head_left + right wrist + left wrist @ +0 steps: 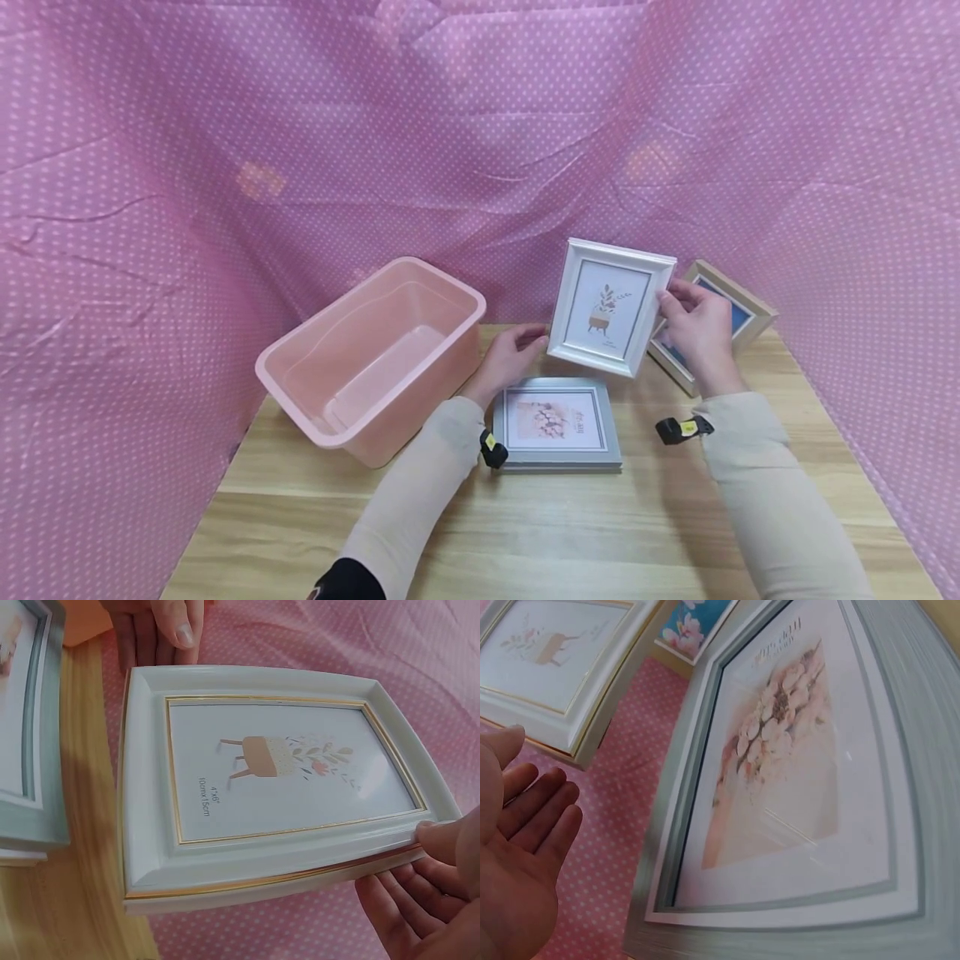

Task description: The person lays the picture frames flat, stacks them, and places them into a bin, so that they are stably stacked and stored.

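A white picture frame (612, 307) with a thin gold inner line and a potted-plant print is held up, tilted, above the table. My right hand (701, 329) pinches its right edge, thumb on the front and fingers behind, as the right wrist view shows. At the frame's lower left edge is my left hand (513, 358), fingers extended and thumb close to the frame (577, 712). Below lies a grey-green picture frame (557, 423) with a flower print, flat on the table, picture side up. In the left wrist view this grey-green frame (922, 825) fills the right side.
A pink plastic bin (450, 354) stands at the left on the wooden table (585, 533). Behind my right hand, a light wood frame (750, 321) with a blue picture leans at the back right. Pink dotted cloth (480, 167) surrounds the table on the back and sides.
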`<state>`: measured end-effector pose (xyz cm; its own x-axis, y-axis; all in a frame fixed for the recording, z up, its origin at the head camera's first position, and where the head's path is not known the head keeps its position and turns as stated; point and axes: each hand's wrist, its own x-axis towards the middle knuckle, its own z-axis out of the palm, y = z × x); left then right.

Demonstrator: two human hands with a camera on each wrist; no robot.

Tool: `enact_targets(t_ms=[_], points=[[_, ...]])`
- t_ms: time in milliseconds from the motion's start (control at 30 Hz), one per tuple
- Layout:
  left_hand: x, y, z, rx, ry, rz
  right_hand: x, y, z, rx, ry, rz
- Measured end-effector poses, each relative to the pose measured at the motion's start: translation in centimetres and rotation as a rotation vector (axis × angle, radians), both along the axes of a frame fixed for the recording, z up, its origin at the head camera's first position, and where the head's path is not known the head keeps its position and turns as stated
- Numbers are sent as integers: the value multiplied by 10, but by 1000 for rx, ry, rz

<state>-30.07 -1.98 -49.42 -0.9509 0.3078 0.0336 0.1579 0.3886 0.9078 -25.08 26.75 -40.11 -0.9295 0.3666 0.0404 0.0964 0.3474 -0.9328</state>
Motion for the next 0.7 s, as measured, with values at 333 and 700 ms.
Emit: enact_targets(t_ms=[333,700], points=[[7,-4,7,33,-7,-51,11,-5,10,9,8,28],[5,-19,3,102,7,-162,19,-12,15,38,90,81]])
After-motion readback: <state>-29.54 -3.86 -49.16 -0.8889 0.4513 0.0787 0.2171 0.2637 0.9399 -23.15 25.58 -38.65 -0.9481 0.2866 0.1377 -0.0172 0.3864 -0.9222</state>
